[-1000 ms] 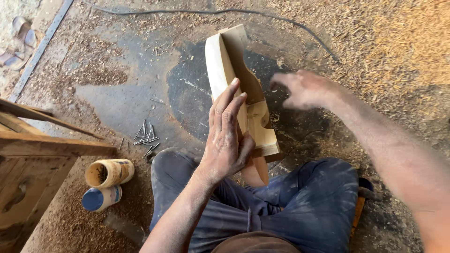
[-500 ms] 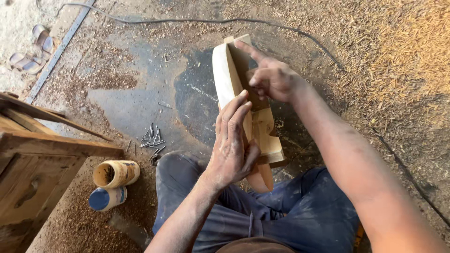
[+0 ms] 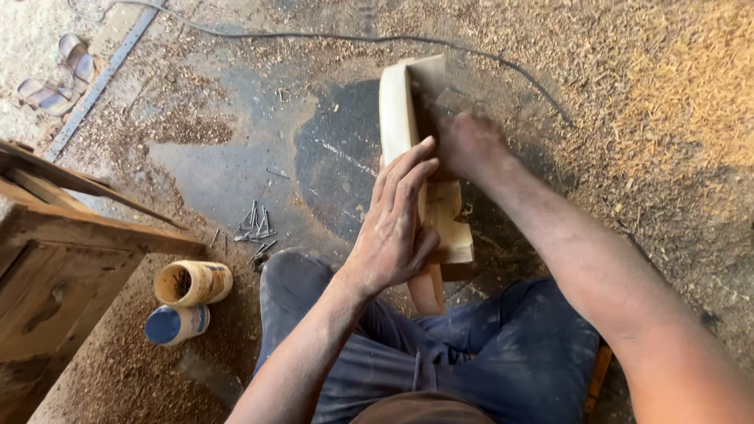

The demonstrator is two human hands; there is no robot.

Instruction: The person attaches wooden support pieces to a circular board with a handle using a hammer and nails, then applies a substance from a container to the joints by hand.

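A pale carved wooden piece [image 3: 399, 106] stands on edge on the sawdust-strewn floor between my knees. My left hand [image 3: 397, 220] lies flat against its near side, fingers stretched up along the wood, steadying it. My right hand [image 3: 465, 145] is pressed on the far, inner face of the piece, blurred by motion; I cannot tell whether it holds anything. A lighter block [image 3: 454, 228] is joined to the piece's lower end.
Loose nails [image 3: 253, 232] lie on the floor at left. Next to them lie a yellowish open jar [image 3: 193, 283] and a blue-capped container [image 3: 176, 323]. A wooden cabinet [image 3: 55, 275] stands at far left. A cable [image 3: 330, 35] crosses the floor behind; sandals [image 3: 55, 74] top left.
My right hand came in from the right onto the wooden piece and has moved along its inner face. My left hand has stayed flat against the wood.
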